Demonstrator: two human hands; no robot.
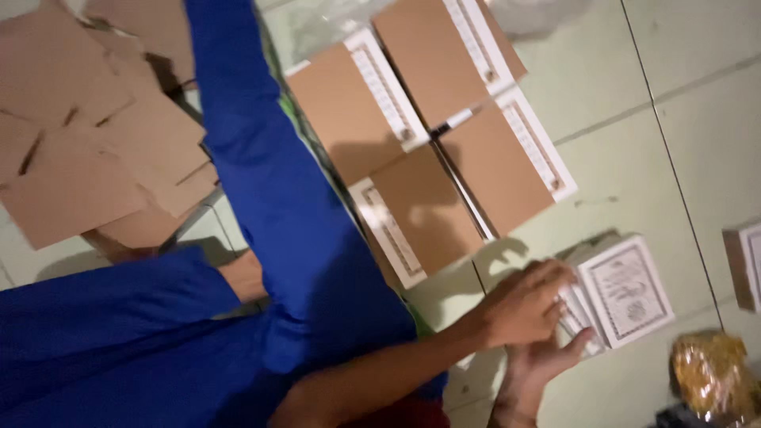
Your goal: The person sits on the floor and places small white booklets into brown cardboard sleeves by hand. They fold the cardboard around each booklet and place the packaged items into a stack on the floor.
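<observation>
Two bare forearms entering from the bottom centre of the frame, both reaching toward the lower right. Left hand (527, 305) on top, palm down, fingers spread and curved over the near edge of a small stack of white cards (622, 293). Right hand (539, 361) beneath it, palm turned up, fingers extended and touching the stack's lower edge. Neither grip closed: fingers of both apart, pressing against the stack from above and below rather than clamped round it.

Stack lying on the pale tiled floor (674, 119), lower right of the frame, tilted at an angle. Top card white and square-ish, with a dark ornamental border and fine print in the middle, too small to make out. Edges of more cards fanned out under the fingers.

Above, in the upper centre, four flat brown boxes (420, 135) laid side by side and touching, each with a white patterned strip along one edge. At the upper left, a loose heap of brown cardboard sheets (79, 135). Blue-clothed leg and sleeve (277, 198) crossing the left and centre of the frame. At the right edge, part of another box (745, 265); at the lower right corner, a clear bag (709, 376) with something yellowish in it.
</observation>
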